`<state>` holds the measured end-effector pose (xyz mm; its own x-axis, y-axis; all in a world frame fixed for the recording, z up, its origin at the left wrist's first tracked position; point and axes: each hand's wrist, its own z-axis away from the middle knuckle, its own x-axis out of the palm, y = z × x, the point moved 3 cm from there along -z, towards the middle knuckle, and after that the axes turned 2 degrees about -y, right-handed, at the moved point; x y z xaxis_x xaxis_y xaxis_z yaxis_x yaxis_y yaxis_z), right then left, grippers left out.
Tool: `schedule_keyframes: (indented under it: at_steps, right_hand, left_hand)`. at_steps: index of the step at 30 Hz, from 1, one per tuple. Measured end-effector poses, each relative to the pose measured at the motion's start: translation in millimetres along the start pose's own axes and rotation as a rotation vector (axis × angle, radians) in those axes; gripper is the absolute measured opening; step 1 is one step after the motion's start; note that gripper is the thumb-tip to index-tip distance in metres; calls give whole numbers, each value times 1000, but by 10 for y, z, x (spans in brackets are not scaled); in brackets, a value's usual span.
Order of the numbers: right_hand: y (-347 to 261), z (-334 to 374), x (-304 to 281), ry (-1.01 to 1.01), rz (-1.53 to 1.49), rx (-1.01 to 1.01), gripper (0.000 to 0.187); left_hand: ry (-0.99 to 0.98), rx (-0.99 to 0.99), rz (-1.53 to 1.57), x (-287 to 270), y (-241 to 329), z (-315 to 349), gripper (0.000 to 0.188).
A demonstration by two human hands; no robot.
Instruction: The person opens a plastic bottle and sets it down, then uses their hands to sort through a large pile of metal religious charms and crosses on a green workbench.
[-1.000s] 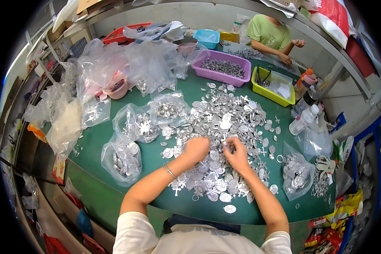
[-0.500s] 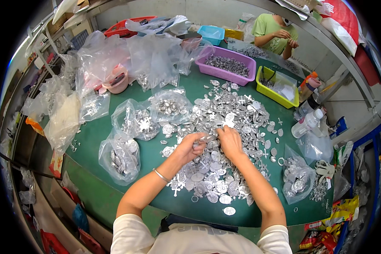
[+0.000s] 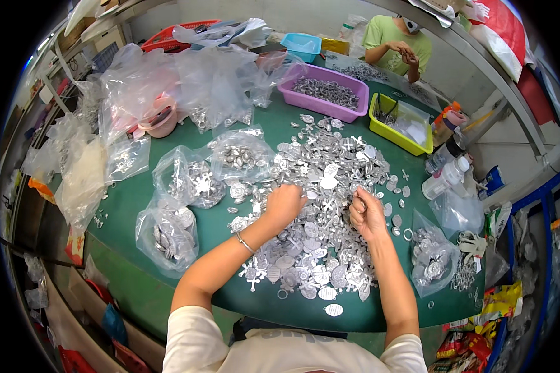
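A wide heap of silver oval medals [image 3: 320,242], with small crosses mixed in, spreads over the green table [image 3: 236,298]. Over its left part is my left hand [image 3: 285,205], curled closed with the back of the hand upward; whatever its fingers hold is hidden. My right hand [image 3: 367,212] is closed in a pinch over the heap's right part, thumb up. What lies between those fingertips is too small to name. Beside my left arm lie a clear bag of medals [image 3: 168,233] and another bag of silver pieces [image 3: 241,152].
Behind the heap stand a purple basin [image 3: 292,99] of silver pieces and a lime-green tray [image 3: 404,144]. A white bottle [image 3: 445,178] and a bag of medals [image 3: 430,264] are at the right. Plastic bags [image 3: 193,78] crowd the far left. A person [image 3: 397,46] sits across.
My hands have moved apart from their meeting point over the heap. The left has turned back-up; the right has shifted right and turned thumb-up. The whole view has shifted slightly.
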<state>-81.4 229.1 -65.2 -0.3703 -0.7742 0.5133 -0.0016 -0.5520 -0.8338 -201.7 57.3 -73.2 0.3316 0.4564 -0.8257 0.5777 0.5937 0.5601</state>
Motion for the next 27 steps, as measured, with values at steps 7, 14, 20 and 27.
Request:
schedule_keyframes:
  at_steps: [7,14,20,27]
  right_hand:
    - [44,-215,580,89,1609,-540,21]
    - [229,-429,582,-7,1553,-574,11]
    - [45,-132,460,-167,-217,104,17]
    - [10,-187,40,-41,-53,28,25]
  left_hand:
    - [-129,-192,1213,108,-284,-39,13]
    - [-195,-473,1892,-138,-259,127,16]
    - [-185,-362,1334,-180,-348,-57,18]
    - [8,69,-121,-171,-124,-289,21]
